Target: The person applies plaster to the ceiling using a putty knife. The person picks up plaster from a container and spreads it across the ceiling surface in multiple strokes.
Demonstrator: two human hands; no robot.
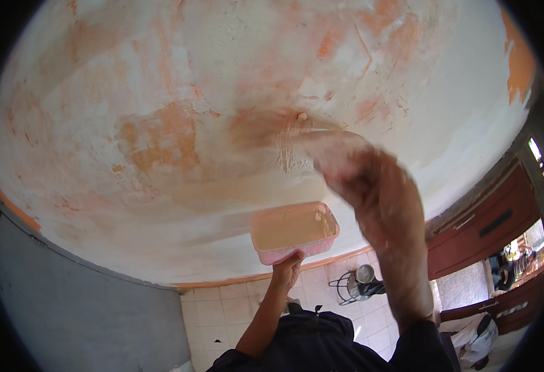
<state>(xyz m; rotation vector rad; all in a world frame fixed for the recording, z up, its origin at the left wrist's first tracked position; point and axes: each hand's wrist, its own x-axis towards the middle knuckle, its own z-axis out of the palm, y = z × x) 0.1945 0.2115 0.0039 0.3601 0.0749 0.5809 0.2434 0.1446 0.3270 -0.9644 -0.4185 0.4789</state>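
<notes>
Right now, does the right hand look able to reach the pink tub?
Probably yes: the left hand holds the pink tub near the right hand, with nothing visible between.

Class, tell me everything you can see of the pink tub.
The pink tub is an open, rectangular container with rounded corners, apparently plastic. Pale beige material shows inside, its depth hard to judge, with smears up the inner right end. The left hand grips its near side from below, its open top turned toward the viewer. It is held in front of the patchy wall; whether it touches that is unclear.
</notes>
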